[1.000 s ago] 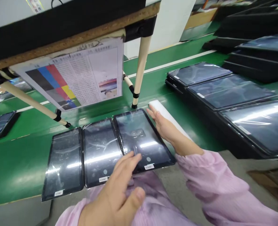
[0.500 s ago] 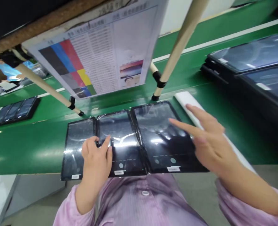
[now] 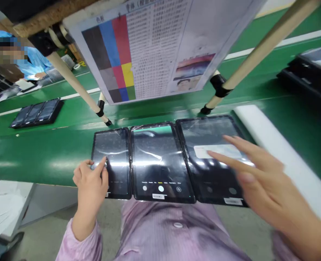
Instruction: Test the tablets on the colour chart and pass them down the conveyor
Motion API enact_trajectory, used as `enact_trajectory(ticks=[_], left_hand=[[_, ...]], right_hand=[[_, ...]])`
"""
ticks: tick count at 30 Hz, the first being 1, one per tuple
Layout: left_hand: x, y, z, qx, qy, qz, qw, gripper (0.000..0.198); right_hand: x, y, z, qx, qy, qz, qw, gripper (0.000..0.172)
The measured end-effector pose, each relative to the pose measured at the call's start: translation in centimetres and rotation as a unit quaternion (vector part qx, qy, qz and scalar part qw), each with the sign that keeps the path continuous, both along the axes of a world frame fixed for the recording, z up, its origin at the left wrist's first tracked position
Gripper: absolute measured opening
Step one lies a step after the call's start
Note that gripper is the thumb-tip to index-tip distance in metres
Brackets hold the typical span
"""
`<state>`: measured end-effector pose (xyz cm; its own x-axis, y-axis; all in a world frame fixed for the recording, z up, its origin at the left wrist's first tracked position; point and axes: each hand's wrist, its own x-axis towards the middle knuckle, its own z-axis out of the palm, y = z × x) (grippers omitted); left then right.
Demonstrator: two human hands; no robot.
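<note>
Three black tablets lie side by side at the bench's near edge, each with a small white label at its bottom. On the left tablet point(image 3: 116, 152), the index fingertip of my left hand point(image 3: 91, 179) rests at or just over the screen, the other fingers partly curled. The middle tablet point(image 3: 160, 156) shows a camera screen with a round white button and a green strip on top. Over the right tablet point(image 3: 204, 134) my right hand point(image 3: 260, 177) extends its fingers, the index tip at a pale pop-up box. Neither hand holds anything.
A long white foam strip point(image 3: 280, 152) lies right of the tablets. Stacked tablets point(image 3: 307, 76) stand far right, more tablets point(image 3: 37, 113) at left. A colour chart sheet point(image 3: 155, 54) hangs ahead on a tube frame point(image 3: 75, 87). A person in blue point(image 3: 33, 65) sits far left.
My left hand has moved from the middle tablet to the left one. A pale box has appeared on the right tablet, and the middle screen has brightened. The view has shifted left.
</note>
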<state>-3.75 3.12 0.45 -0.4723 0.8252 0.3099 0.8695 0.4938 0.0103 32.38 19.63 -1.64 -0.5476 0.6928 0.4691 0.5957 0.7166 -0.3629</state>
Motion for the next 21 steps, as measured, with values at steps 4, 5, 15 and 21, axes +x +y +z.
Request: enact_trajectory(ticks=[4,5,15,21], left_hand=[[0.0,-0.4,-0.4,0.028,0.002,-0.035,0.999,0.037],[0.1,-0.6,-0.4,0.043,0.001,-0.047,0.998,0.037],[1.1,-1.0,-0.6,0.025,-0.044,-0.120,0.991,0.038],[2.1,-0.1,-0.7,-0.002,-0.055,-0.116,0.992,0.039]], right_hand=[[-4.4,-1.5,0.8,0.029,-0.068,0.036,0.997,0.040],[-5.2,-1.8,0.8,0.026,-0.080,0.039,0.996,0.040],[-7.2,-2.7,0.4,0.011,-0.075,0.029,0.997,0.039],[-4.4,-2.1,0.1,0.059,-0.008,0.017,0.998,0.038]])
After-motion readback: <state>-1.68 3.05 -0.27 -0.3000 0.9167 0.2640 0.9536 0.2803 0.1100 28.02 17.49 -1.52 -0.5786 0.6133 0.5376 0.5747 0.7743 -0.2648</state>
